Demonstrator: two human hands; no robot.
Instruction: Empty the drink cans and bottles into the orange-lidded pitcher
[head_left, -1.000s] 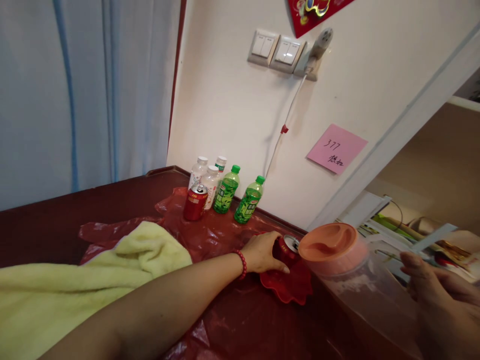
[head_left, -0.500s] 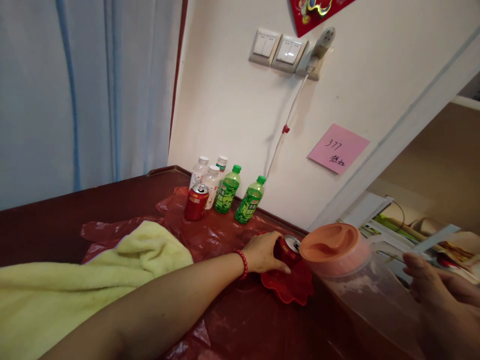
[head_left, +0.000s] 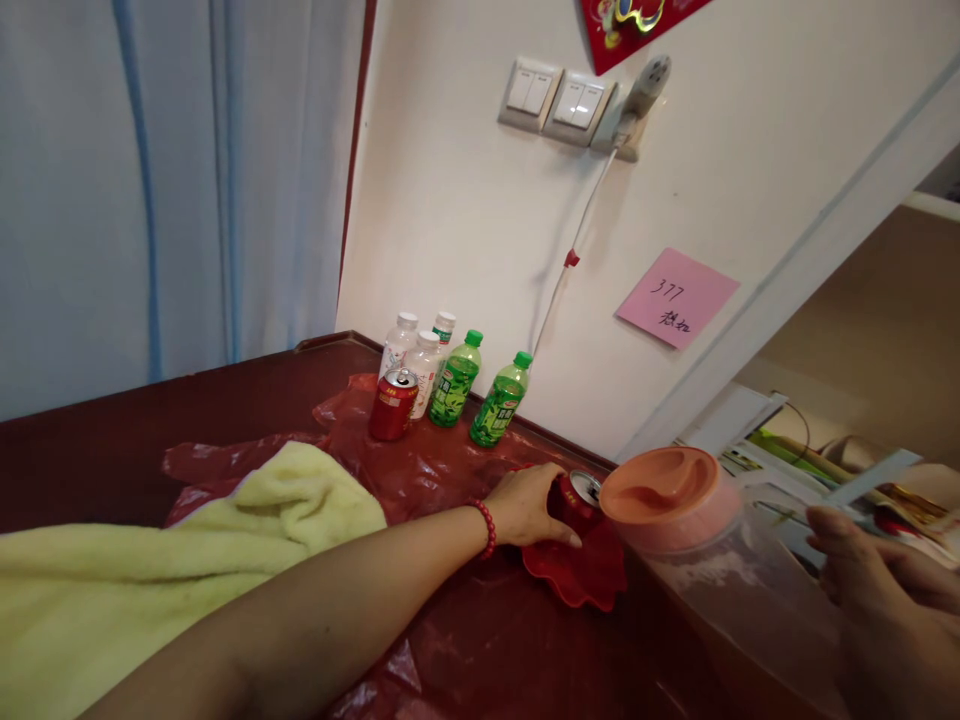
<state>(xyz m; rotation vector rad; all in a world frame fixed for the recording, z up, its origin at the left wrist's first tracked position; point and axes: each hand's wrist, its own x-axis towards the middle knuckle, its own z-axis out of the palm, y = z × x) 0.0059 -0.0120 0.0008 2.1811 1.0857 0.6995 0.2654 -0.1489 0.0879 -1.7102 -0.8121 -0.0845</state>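
Observation:
My left hand [head_left: 529,506], with a red bead bracelet on the wrist, is closed around the side of a red drink can [head_left: 583,492]. The can stands over a red dish with a wavy rim [head_left: 577,575], its silver top facing up. At the lower right my right hand [head_left: 874,580] has its fingers around the handle of a clear plastic pitcher [head_left: 739,590]. This pitcher is tilted, its orange lid [head_left: 664,485] close beside the can. Whether lid and can touch I cannot tell.
Green-capped drink bottles [head_left: 498,402], several white-capped bottles [head_left: 424,370] and another red can [head_left: 394,404] stand near the wall on red plastic sheeting [head_left: 420,480]. A yellow towel [head_left: 300,500] lies at the left. A cable [head_left: 592,205] hangs from the socket. Cluttered shelves [head_left: 862,450] are at right.

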